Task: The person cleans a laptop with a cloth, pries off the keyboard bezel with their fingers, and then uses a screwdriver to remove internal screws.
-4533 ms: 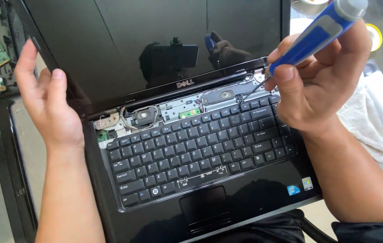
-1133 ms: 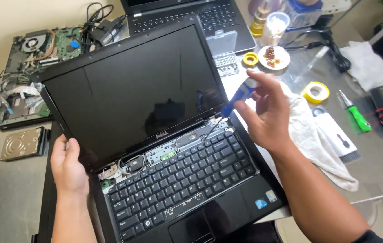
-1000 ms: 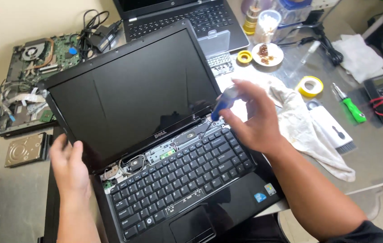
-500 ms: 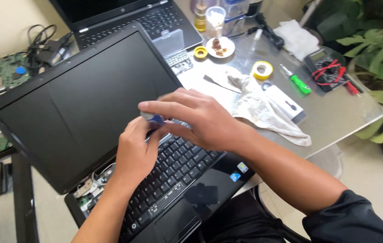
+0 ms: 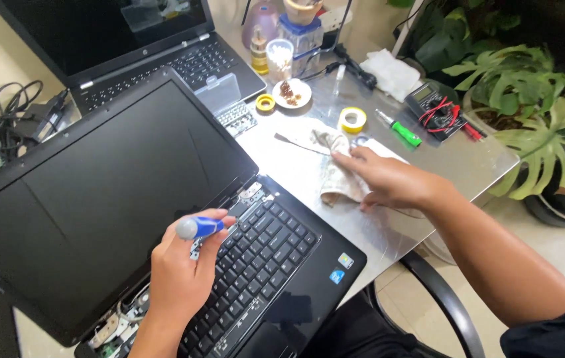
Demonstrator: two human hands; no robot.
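Note:
A black laptop (image 5: 130, 192) stands open on the metal table, its hinge cover strip removed so bare parts show above the keyboard (image 5: 256, 265). My left hand (image 5: 180, 278) hovers over the keyboard and holds a blue screwdriver (image 5: 197, 227) with a grey cap. My right hand (image 5: 388, 180) lies flat on a beige cloth (image 5: 335, 166) to the right of the laptop, fingers spread, near a small round object (image 5: 360, 140) on the cloth.
A second open laptop (image 5: 156, 46) sits behind. On the table (image 5: 455, 156): yellow tape rolls (image 5: 353, 119), a green screwdriver (image 5: 398, 129), a multimeter with red leads (image 5: 438, 106), a small dish (image 5: 291, 93), bottles, a white rag. Leafy plants (image 5: 534, 99) stand at right; circuit boards at left.
The screwdriver passed from my right hand to my left. My right hand left the laptop and went right onto the cloth. The view swung toward the plants.

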